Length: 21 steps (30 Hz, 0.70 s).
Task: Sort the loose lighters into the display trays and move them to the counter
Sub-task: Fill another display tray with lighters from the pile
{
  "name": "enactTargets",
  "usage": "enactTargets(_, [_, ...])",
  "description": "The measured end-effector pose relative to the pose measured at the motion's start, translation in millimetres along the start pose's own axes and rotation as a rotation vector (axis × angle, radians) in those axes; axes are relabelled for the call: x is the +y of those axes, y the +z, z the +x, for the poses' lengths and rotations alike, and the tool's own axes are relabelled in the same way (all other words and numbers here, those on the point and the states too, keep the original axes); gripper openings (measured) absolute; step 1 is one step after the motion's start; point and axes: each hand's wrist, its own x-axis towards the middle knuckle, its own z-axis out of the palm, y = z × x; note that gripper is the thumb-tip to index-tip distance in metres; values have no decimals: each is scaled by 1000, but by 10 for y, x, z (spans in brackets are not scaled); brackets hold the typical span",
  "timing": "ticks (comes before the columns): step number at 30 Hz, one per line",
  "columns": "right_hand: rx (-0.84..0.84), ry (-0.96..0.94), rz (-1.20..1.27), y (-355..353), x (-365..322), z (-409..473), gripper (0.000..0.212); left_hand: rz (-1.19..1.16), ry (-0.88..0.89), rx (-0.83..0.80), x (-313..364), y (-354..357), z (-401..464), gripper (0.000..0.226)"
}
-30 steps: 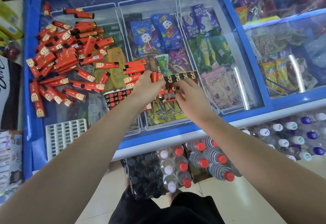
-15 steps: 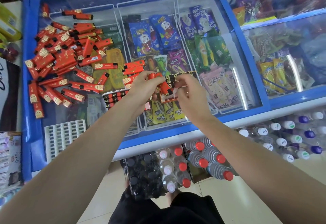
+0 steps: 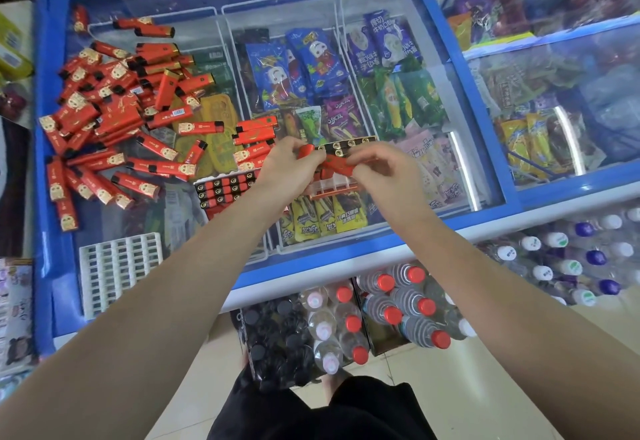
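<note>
Both hands meet at mid-frame over the freezer lid [image 3: 207, 259]. The left hand [image 3: 289, 171] pinches a red lighter [image 3: 306, 150], long axis running 8 to 2 o'clock, above the partly filled tray [image 3: 334, 186]. The right hand [image 3: 384, 171] pinches another lighter [image 3: 341, 168], lying nearly 9 to 3. Loose lighters [image 3: 114, 117] are heaped at 10 o'clock.

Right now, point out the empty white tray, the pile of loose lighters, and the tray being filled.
empty white tray [image 3: 119, 271], head view, middle of its grid.
pile of loose lighters [image 3: 114, 117], head view, centre of the red heap.
tray being filled [image 3: 334, 187], head view, its white front edge between the hands.
</note>
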Motion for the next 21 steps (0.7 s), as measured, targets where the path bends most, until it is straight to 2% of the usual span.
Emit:
enactTargets(4, [83, 81, -44, -71, 21, 72, 15, 138, 26, -10, -17, -20, -35, 24])
enactTargets(10, [33, 158, -196, -29, 113, 192, 15, 208, 51, -23, 22, -15, -79, 23])
enactTargets(15, [66, 280, -126, 133, 236, 260, 11, 235, 49, -38, 19, -12, -97, 23])
enactTargets(21, [59, 334, -34, 225, 251, 263, 14, 182, 33, -53, -12, -46, -88, 34])
